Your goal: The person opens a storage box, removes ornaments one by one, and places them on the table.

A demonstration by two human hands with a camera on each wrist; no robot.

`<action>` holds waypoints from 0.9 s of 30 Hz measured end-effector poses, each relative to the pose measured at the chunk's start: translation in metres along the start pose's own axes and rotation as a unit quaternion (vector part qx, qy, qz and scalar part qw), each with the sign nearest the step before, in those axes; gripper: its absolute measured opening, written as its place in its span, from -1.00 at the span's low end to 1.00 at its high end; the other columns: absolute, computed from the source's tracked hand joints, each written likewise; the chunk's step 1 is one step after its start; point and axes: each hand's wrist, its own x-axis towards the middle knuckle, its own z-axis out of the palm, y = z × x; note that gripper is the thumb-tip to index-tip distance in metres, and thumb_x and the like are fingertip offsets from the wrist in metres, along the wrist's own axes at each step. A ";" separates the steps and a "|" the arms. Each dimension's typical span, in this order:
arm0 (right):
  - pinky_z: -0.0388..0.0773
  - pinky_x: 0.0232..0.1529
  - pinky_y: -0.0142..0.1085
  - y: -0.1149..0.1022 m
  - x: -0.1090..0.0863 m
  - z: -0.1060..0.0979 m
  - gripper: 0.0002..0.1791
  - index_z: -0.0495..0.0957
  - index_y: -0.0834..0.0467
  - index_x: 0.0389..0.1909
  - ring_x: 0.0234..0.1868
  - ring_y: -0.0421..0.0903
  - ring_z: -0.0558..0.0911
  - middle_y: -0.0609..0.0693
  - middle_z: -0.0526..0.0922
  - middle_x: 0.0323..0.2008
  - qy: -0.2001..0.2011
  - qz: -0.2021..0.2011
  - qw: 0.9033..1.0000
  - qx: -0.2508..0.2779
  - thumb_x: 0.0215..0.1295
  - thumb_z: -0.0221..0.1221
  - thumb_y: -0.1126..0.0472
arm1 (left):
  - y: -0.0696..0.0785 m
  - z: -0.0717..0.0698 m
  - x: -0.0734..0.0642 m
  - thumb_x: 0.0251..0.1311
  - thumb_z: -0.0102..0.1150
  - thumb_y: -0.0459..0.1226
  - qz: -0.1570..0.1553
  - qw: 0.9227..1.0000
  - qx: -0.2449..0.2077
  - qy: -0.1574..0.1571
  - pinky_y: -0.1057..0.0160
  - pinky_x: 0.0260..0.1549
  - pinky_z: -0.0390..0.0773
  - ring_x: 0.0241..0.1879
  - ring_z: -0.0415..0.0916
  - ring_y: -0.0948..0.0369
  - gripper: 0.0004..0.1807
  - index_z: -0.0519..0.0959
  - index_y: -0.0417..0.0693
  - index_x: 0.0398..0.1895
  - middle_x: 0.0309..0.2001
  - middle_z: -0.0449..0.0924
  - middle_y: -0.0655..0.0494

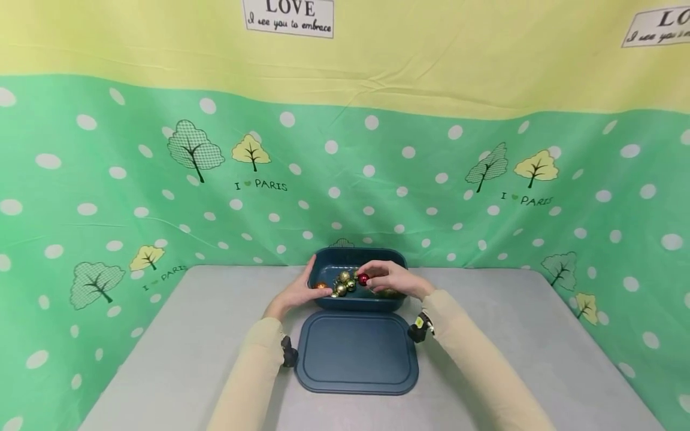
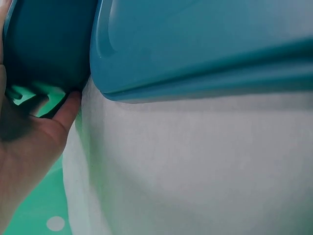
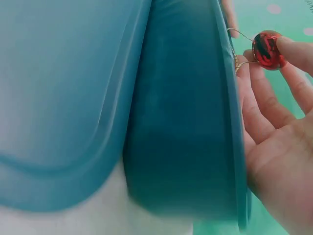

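A deep dark blue lidless box stands near the back of the table with several small gold baubles and an orange one inside. My left hand holds its left front corner, fingers along the side and thumb at the front rim. In the left wrist view the thumb lies by the box wall. My right hand pinches a shiny red bauble between thumb and fingers, over the right half of the box. A thin gold cord loops from the bauble near the rim.
A matching flat blue lid lies on the grey table, right in front of the box. Behind the box hangs a green and yellow printed cloth. Dark wrist cameras sit beside both ends of the lid.
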 end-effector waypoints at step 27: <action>0.45 0.07 0.12 0.035 -0.090 -0.065 -0.51 0.32 0.38 0.28 0.04 0.08 0.58 0.26 0.51 0.12 0.114 -0.008 0.993 0.007 0.38 0.12 0.31 | 0.001 0.000 -0.001 0.14 0.34 -0.03 0.005 1.000 0.007 -0.002 -0.22 0.32 -0.15 0.45 -0.35 -0.20 0.21 -0.40 0.01 0.55 0.52 -0.45 -0.18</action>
